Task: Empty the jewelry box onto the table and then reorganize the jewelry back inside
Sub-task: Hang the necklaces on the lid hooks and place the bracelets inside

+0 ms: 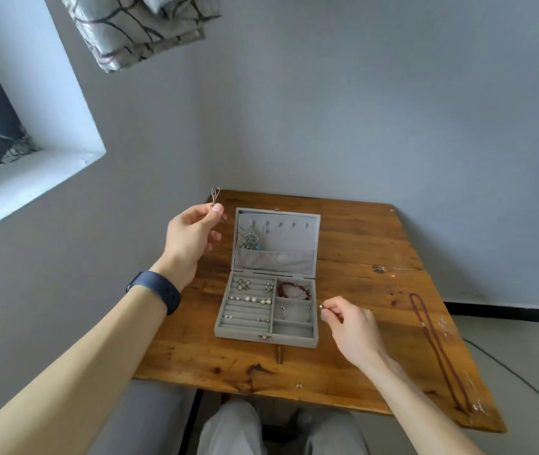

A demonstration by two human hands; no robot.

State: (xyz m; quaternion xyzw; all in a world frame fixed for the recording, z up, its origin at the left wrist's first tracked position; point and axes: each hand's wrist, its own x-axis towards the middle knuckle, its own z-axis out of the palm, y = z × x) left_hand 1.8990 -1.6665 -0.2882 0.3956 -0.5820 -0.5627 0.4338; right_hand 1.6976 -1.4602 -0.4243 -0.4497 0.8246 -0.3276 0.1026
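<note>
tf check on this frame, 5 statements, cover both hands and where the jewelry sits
1. The jewelry box stands open on the table. True.
2. The left hand is empty. False: its thumb and fingers pinch a looped piece, held up left of the lid.
3. The red bracelet lies on the table. False: it lies in the box's far right compartment.
4. A long cord necklace lies on the table, right of the box. True.
5. The right hand pinches a tiny piece just beside the box's right edge. True.
</note>
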